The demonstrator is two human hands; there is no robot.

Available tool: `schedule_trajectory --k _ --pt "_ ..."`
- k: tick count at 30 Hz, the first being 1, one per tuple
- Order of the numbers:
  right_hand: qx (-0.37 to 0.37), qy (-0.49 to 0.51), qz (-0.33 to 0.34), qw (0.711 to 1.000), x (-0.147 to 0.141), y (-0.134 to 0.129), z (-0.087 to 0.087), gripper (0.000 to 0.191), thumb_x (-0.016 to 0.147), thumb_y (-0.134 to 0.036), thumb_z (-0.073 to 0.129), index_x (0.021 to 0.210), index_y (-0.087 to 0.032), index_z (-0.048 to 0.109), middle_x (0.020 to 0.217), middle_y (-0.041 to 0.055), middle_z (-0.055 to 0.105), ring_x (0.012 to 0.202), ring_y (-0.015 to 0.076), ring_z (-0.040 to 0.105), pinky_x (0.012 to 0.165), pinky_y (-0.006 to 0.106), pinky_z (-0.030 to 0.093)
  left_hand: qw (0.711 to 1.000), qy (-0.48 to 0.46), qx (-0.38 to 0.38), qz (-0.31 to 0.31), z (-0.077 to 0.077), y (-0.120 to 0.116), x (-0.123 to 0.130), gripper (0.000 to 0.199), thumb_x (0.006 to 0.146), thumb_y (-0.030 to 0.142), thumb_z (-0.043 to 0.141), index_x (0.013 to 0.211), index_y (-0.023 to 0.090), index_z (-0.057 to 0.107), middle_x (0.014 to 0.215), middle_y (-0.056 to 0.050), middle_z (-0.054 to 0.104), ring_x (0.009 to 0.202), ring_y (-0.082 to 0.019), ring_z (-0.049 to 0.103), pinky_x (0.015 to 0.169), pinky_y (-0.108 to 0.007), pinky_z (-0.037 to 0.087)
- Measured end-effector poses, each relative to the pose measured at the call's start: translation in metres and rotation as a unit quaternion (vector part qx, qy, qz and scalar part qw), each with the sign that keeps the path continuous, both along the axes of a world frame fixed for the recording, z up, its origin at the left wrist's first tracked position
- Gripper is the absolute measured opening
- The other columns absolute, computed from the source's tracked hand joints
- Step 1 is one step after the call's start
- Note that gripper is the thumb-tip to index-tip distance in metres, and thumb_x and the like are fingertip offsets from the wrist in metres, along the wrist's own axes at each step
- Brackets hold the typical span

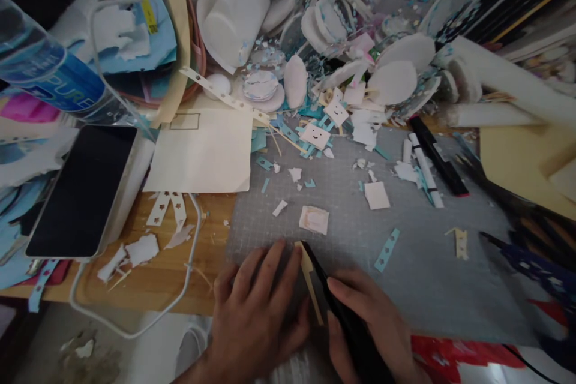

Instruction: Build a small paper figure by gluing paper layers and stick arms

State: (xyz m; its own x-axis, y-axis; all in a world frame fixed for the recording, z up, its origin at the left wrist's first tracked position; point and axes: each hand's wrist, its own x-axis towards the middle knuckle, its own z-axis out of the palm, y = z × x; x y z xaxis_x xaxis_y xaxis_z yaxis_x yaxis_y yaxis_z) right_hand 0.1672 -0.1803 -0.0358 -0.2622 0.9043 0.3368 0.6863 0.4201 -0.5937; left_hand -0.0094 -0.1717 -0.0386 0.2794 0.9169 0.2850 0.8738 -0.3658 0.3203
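Note:
On the grey cutting mat [432,288], near its front edge, my left hand [261,306] lies with its fingers spread, the fingertips beside a narrow cream paper strip [310,282]. My right hand [369,318] is wrapped round a dark, long tool [346,324], whose tip touches the top of the strip. What kind of tool it is cannot be made out for certain. A small pale square piece [314,220] lies just beyond the fingertips. Farther right are another white square [377,195] and a teal strip with punched holes [387,250].
A phone [83,192] with a white cable [193,252] and a water bottle [58,66] stand left. Cream paper [202,156] overlaps the mat. Behind lie two smiling paper figures [315,136] and many white discs. Right are pens [438,156] and scissors [504,192].

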Motion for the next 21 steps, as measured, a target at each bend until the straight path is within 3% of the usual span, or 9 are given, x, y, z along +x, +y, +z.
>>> schedule_trajectory --k 9,14,21 --pt "0.023 -0.054 0.022 0.998 -0.004 -0.001 -0.001 0.026 0.075 -0.012 0.048 0.099 -0.019 0.054 0.078 0.0054 0.063 0.068 0.02 0.06 0.057 0.032 0.052 1.0 0.017 -0.003 -0.009 0.005 0.002 -0.001 0.045 0.086 0.037 0.056 0.126 0.021 0.064 0.12 -0.006 0.071 0.105 -0.029 0.056 0.086 -0.046 0.031" --pt "0.043 -0.074 0.039 0.996 0.002 -0.007 -0.011 0.036 0.081 -0.016 0.05 0.117 -0.02 0.053 0.09 0.0058 0.068 0.079 0.0228 0.062 0.068 0.036 0.055 1.0 0.005 -0.017 -0.008 0.007 0.003 0.0 0.043 0.087 0.039 0.055 0.124 0.021 0.066 0.12 -0.007 0.071 0.105 -0.029 0.056 0.088 -0.046 0.031" --pt "0.055 -0.057 0.066 0.995 0.005 -0.009 -0.007 0.037 0.082 -0.01 0.052 0.12 -0.013 0.052 0.086 0.0068 0.065 0.072 0.0206 0.058 0.062 0.033 0.05 0.999 -0.014 -0.039 0.005 0.006 0.002 0.0 0.045 0.086 0.043 0.058 0.127 0.025 0.065 0.123 -0.006 0.071 0.107 -0.029 0.056 0.09 -0.045 0.03"
